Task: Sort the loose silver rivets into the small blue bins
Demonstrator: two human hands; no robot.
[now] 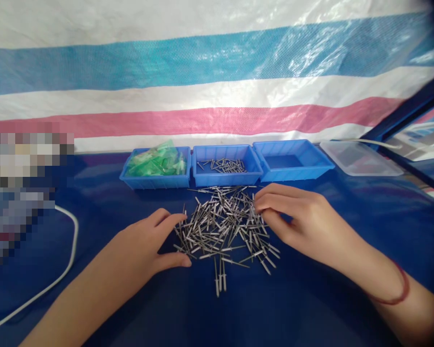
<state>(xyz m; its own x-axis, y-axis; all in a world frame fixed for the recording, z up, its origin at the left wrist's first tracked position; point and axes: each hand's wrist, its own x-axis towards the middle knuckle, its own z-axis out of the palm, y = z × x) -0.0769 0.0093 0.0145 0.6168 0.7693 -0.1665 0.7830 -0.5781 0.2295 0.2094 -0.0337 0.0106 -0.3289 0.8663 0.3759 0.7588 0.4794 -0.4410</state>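
A loose heap of silver blind rivets [222, 224] lies on the blue table, pointing in many directions. Three rivets [220, 282] sit side by side just in front of the heap. My left hand [150, 246] is at the heap's left edge, thumb and fingers spread apart, holding nothing. At the right edge my right hand [300, 212] has its thumb and fingertips brought together against the rivets. What is between those fingertips is hidden.
Behind the heap stand three blue bins: the left bin [155, 181] with green plastic bags, the middle bin [227, 180] with some rivets, the right bin [296, 172] with nothing visible inside. A clear plastic lid [361, 158] lies at right. A white cable [74, 241] curves at left.
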